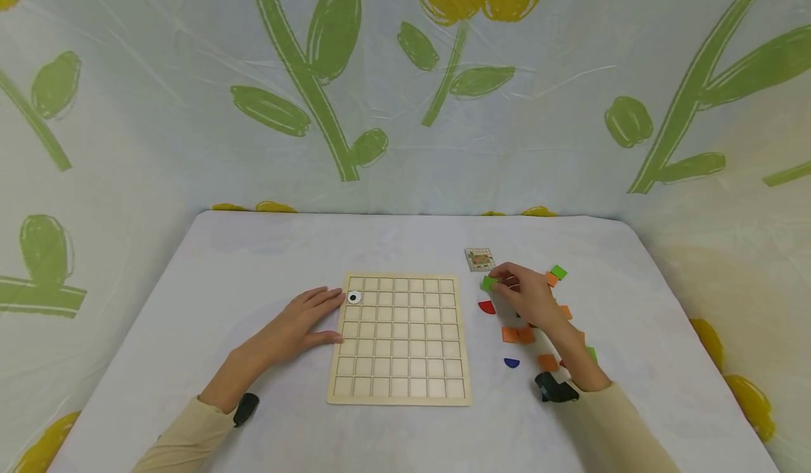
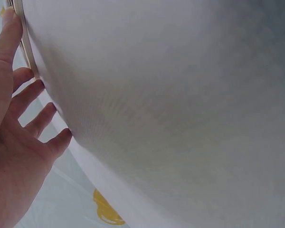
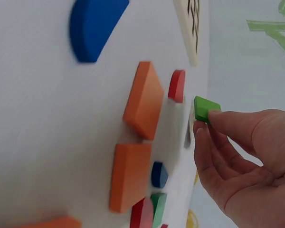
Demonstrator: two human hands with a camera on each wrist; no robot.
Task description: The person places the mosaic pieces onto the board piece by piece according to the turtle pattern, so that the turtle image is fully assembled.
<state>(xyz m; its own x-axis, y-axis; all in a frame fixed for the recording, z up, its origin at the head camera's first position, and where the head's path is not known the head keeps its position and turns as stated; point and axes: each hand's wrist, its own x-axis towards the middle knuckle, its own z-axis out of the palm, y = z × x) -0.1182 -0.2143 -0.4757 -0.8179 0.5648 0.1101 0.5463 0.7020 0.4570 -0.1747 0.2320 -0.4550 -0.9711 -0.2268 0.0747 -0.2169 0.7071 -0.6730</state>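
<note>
Between thumb and fingertips my right hand pinches a green square tile, lifted above the tabletop in the right wrist view. In the head view that hand is to the right of a wooden grid board. My left hand lies at the board's left edge, fingers spread and fairly straight, with fingertips and thumb right at the rim. A white round piece with a black dot sits in the upper left of the grid, close to the left fingertips.
A small printed card lies beyond the right hand. Around that hand are several orange tiles, a red curved piece, a blue half-round piece and a green tile. A flower-patterned cloth hangs behind the white table.
</note>
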